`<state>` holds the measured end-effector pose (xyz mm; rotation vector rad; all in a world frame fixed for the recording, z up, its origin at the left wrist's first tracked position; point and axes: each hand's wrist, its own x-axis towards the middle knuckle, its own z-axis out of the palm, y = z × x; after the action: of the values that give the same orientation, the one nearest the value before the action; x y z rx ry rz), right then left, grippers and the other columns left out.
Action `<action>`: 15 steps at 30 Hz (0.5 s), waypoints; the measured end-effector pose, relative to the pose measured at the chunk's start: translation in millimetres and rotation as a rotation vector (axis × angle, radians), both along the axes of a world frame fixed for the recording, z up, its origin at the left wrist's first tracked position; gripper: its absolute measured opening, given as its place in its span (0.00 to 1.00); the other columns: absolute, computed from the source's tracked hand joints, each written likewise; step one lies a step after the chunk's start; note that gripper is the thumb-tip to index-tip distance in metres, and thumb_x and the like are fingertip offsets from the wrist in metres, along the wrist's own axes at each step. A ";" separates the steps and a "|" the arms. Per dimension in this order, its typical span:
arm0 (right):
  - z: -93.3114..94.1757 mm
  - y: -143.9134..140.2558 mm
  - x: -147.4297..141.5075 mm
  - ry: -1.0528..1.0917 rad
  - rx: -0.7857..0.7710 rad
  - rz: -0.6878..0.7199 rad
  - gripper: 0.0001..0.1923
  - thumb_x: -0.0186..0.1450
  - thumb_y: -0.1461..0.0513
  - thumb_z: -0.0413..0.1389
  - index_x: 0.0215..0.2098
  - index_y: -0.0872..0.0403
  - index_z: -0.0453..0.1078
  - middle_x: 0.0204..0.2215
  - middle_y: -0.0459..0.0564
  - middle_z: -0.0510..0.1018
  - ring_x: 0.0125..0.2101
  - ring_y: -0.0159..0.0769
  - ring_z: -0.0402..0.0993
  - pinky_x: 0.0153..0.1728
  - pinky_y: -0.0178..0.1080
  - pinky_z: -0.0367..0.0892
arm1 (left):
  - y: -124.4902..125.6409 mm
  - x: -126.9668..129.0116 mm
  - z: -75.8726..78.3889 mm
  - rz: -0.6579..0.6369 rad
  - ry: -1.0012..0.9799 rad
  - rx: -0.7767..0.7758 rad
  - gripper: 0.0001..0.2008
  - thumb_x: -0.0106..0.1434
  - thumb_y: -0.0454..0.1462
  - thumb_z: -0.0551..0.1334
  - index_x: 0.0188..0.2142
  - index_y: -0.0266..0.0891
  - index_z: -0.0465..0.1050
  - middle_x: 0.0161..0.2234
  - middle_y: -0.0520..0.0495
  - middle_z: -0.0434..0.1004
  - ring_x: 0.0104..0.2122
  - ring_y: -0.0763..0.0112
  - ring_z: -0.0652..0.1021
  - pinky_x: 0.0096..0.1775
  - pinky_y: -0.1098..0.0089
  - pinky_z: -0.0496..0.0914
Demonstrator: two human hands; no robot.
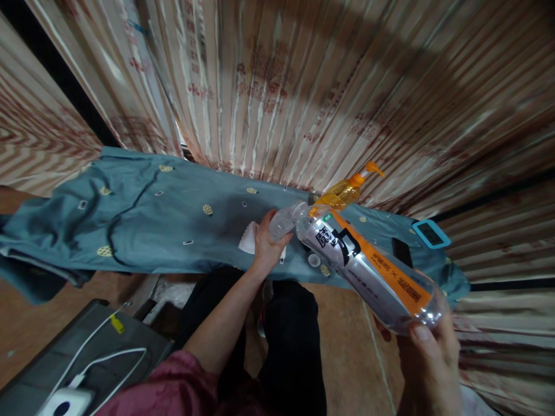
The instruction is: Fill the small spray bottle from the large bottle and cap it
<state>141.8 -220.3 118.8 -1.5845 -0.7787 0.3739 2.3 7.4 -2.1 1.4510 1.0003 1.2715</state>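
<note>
Crumpled teal cloth [173, 225] beneath tilted clear plastic bottle [368, 266]

Clear bottle [368, 268] I'm gripping is showing an orange band, black characters on white, green tab near the neck. Small bottle [284, 222] at its mouth is reading clear too. Pump bottle [344, 190] is glowing amber, orange pump. Cloth [173, 222] over the surface is reading dusty teal with scattered gold lattice dots. Tissue [249, 237] is showing white. Curtain [303, 86] is running beige stripes with red motifs. Device [431, 233] is showing a cyan frame. My sleeve [173, 384] is coming up magenta.
</note>
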 end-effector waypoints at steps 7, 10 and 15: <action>-0.2 -0.8 1.6 -0.039 -0.015 -0.004 0.39 0.59 0.49 0.60 0.66 0.48 0.60 0.51 0.58 0.70 0.32 0.39 0.67 0.26 0.38 0.64 | 0.3 -0.1 1.2 0.010 0.018 0.011 0.33 0.54 0.39 0.71 0.58 0.41 0.66 0.58 0.39 0.74 0.58 0.51 0.74 0.59 0.50 0.67; -3.6 -2.6 4.1 -0.051 -0.010 0.012 0.37 0.61 0.49 0.59 0.66 0.47 0.61 0.49 0.58 0.71 0.30 0.38 0.66 0.24 0.38 0.63 | 0.4 0.0 0.8 0.015 0.023 0.020 0.34 0.53 0.39 0.71 0.58 0.42 0.66 0.57 0.40 0.75 0.57 0.51 0.75 0.60 0.49 0.66; -8.1 -5.8 8.6 -0.166 -0.041 0.035 0.36 0.63 0.48 0.56 0.67 0.47 0.58 0.52 0.58 0.71 0.38 0.47 0.72 0.30 0.43 0.67 | 0.4 0.6 -1.1 0.024 0.019 0.022 0.34 0.53 0.38 0.72 0.58 0.42 0.66 0.57 0.40 0.75 0.58 0.51 0.74 0.60 0.48 0.66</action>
<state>150.4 -226.1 110.7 -1.6571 -0.9315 0.2876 2.9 7.8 -3.2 1.4742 1.0224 1.2916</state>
